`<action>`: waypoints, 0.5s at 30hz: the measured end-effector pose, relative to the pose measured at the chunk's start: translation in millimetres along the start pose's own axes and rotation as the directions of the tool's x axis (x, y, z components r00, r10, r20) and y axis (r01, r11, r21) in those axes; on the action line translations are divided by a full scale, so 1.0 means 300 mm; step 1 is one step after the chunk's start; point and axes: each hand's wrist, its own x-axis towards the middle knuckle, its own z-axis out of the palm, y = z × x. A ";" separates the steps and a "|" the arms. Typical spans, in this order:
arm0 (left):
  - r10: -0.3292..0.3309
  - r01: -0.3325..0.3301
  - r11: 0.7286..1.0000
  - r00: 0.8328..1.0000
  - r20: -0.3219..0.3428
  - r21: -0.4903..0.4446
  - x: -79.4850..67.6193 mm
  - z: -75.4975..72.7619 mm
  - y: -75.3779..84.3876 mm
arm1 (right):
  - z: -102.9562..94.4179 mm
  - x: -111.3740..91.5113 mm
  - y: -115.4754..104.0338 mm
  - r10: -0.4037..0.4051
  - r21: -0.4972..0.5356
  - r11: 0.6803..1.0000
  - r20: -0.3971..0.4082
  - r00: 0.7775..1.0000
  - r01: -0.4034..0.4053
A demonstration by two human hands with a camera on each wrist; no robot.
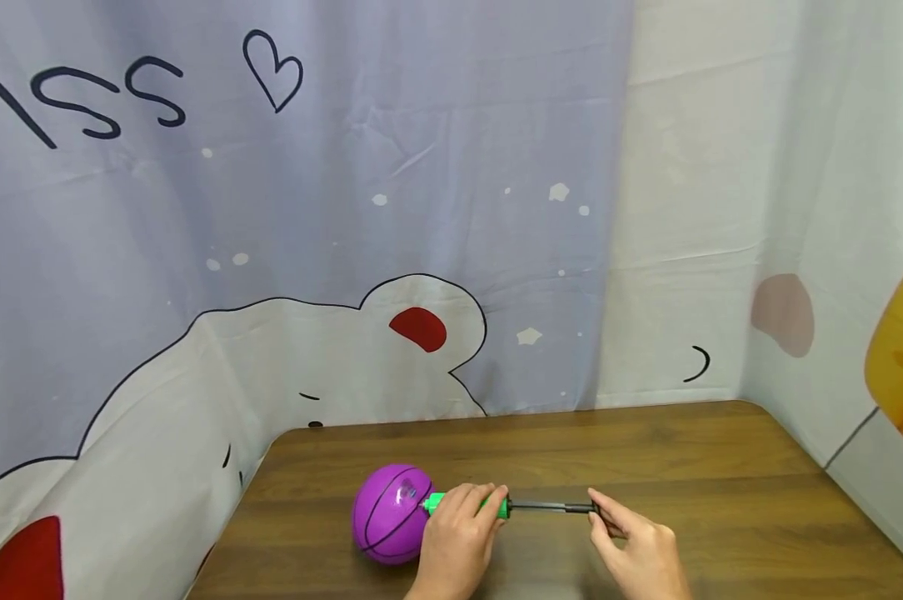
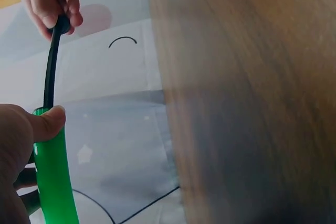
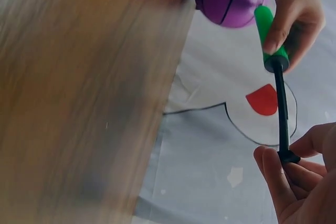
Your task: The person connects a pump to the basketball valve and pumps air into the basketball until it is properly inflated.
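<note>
A purple ball (image 1: 388, 518) with black seam lines rests on the left part of the table. The tip end of a green hand pump (image 1: 502, 507) meets the ball's right side. My left hand (image 1: 459, 533) grips the green barrel, its thumb lying along it in the left wrist view. The pump's dark rod (image 3: 281, 108) is drawn well out of the barrel. At its far end my right hand (image 1: 639, 542) pinches the small black handle (image 3: 288, 156) between thumb and fingers. Whether the needle sits inside the ball is too small to tell.
The brown wooden table (image 1: 721, 467) spreads beneath both hands. Behind it and at the sides hangs a printed curtain (image 1: 496, 167) with cartoon bear shapes, reaching down to the table's back edge.
</note>
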 end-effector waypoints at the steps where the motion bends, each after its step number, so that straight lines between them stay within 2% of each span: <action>1: 0.004 -0.004 1.000 1.000 -0.006 0.001 0.001 0.003 0.005 | 0.006 -0.002 -0.006 -0.005 0.004 1.000 -0.001 1.000 0.005; 9: 0.052 -0.052 0.999 0.998 -0.031 -0.005 0.013 0.031 0.070 | 0.077 -0.024 -0.066 -0.051 0.076 0.996 0.027 0.998 0.049; 15: 0.069 -0.069 0.997 0.998 0.001 -0.019 0.013 0.034 0.091 | 0.089 -0.039 -0.074 -0.028 0.155 0.988 0.081 0.996 0.016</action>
